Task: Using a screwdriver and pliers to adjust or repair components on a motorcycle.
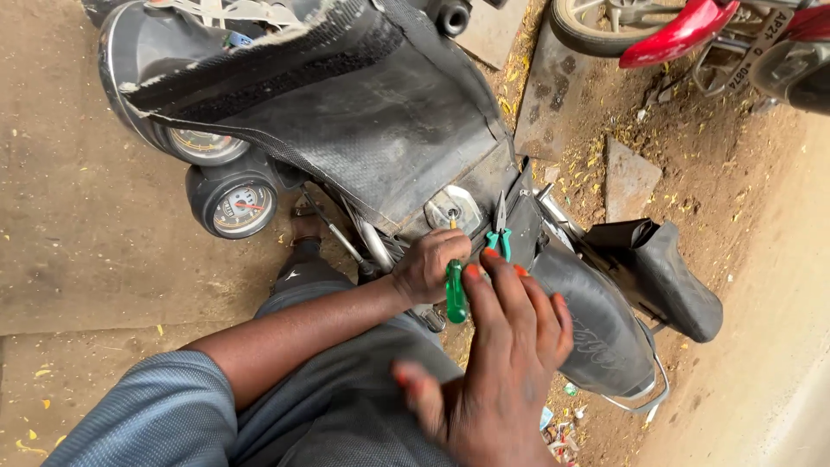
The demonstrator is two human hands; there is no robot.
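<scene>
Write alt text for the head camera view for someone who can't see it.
A person's left hand holds a green-handled screwdriver at a motorcycle's fuel cap, beside teal-handled pliers. Their right hand hovers open nearby, above the black seat. Two round gauges show left.

outdoor dirt ground [78, 190], packed and brown (yellow leaf litter scattered); flat stone slabs [628, 180] embedded; red motorcycle [692, 30] parked at top right.
</scene>
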